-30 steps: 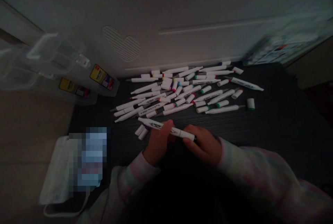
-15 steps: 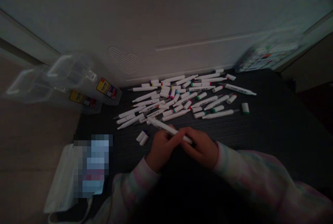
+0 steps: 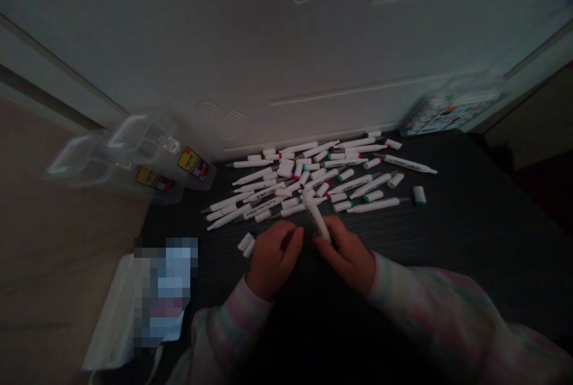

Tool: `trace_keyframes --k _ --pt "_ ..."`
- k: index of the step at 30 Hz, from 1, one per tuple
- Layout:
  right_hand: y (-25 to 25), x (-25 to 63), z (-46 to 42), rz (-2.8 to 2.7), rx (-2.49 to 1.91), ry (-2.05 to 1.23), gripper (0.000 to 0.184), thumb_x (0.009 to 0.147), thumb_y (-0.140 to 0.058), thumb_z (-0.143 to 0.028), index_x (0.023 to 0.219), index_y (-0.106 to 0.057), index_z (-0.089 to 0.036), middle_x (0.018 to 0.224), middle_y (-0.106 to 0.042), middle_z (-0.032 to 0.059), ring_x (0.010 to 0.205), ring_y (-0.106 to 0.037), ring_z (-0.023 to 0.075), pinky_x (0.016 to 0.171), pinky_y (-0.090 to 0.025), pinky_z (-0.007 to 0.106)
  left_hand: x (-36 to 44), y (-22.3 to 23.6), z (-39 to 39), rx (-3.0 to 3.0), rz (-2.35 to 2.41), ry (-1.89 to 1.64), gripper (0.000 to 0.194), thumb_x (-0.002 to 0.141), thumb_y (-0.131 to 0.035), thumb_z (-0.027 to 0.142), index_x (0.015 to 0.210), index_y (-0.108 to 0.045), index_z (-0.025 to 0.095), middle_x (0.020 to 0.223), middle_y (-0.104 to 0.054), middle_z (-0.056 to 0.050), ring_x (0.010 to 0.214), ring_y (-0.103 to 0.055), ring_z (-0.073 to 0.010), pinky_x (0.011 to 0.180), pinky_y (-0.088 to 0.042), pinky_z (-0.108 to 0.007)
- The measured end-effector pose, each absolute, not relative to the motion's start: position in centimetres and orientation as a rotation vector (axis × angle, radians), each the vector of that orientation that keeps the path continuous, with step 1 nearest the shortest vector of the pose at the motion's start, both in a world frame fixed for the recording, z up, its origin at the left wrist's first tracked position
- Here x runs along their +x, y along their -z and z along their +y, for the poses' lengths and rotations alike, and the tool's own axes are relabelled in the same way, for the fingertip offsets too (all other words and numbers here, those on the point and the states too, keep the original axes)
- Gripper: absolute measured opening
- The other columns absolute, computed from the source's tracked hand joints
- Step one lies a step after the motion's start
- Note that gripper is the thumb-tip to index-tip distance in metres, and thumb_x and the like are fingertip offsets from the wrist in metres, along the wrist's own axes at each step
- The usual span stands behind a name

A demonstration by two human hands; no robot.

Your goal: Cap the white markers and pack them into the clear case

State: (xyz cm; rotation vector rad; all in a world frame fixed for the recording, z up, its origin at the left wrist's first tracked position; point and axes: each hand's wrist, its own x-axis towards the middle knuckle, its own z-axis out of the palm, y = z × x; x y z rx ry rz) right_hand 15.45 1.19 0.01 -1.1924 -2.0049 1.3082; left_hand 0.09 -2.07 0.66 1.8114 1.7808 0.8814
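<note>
A white marker [image 3: 319,221] is gripped at its near end by my right hand [image 3: 351,256]. It slants up and to the left, and its far end overlaps the pile of markers. To the left of it, my left hand [image 3: 273,259] is curled with the thumb towards the bent fingers; what it holds, if anything, is hidden. Beyond both hands lie many loose white markers [image 3: 378,206] with grey tips, mixed with separate white caps banded in various colours. Two caps [image 3: 246,243] rest just beside my left hand. One green-banded cap [image 3: 419,195] stands apart on the right.
Two clear plastic cases [image 3: 192,164] with yellow labels stand at the left. Another clear case of markers [image 3: 452,111] leans at the back right. A white face mask [image 3: 111,319] and a blurred-out bluish object [image 3: 172,295] lie at the left edge of the dark table [image 3: 474,224].
The marker has left my left hand and is now in my right hand alone, turned more away from me. My hands have moved apart. The camera view has tilted slightly up.
</note>
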Motion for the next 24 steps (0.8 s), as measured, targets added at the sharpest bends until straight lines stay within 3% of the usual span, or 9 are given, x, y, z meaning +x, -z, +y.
trace_keyframes --k 4,9,11,24 --pt "0.0 15.5 1.4 -1.938 -1.191 -1.338 0.009 0.083 -0.037 -0.024 0.084 -0.043 -0.018 0.065 -0.049 -0.0016 0.057 -0.047 0.0111 0.055 -0.037 0.024 -1.5 -1.1 -1.7 1.933 1.968 -0.883 0.018 0.081 -0.043 0.025 0.078 -0.058 0.017 0.071 -0.059 -0.003 0.066 -0.052 -0.0151 0.066 -0.039 -0.026" --pt "0.2 15.5 1.6 -1.874 -1.196 -1.384 0.009 0.083 -0.036 -0.025 0.084 -0.042 -0.018 0.064 -0.045 -0.0022 0.057 -0.045 0.0109 0.056 -0.036 0.025 -5.4 -1.5 -0.8 1.991 2.338 -0.774 0.024 0.082 -0.04 0.022 0.089 -0.061 0.014 0.089 -0.062 -0.011 0.089 -0.05 -0.0238 0.082 -0.036 -0.036" --pt "0.2 15.5 1.6 -1.853 -1.195 -1.4 0.01 0.083 -0.036 -0.026 0.085 -0.042 -0.018 0.063 -0.044 -0.0028 0.056 -0.044 0.0109 0.055 -0.035 0.025 -7.2 -1.6 -0.7 2.019 2.506 -0.529 0.028 0.082 -0.037 0.021 0.092 -0.062 0.013 0.091 -0.062 -0.011 0.089 -0.052 -0.0245 0.082 -0.036 -0.037" --pt "0.2 15.4 1.8 -1.799 -1.196 -1.455 0.009 0.083 -0.038 -0.026 0.084 -0.042 -0.018 0.068 -0.046 -0.0015 0.058 -0.044 0.011 0.057 -0.036 0.026 -10.2 -2.2 0.1 2.043 2.445 -0.074 0.029 0.08 -0.04 0.025 0.086 -0.067 0.015 0.089 -0.065 -0.01 0.082 -0.055 -0.0255 0.075 -0.04 -0.036"
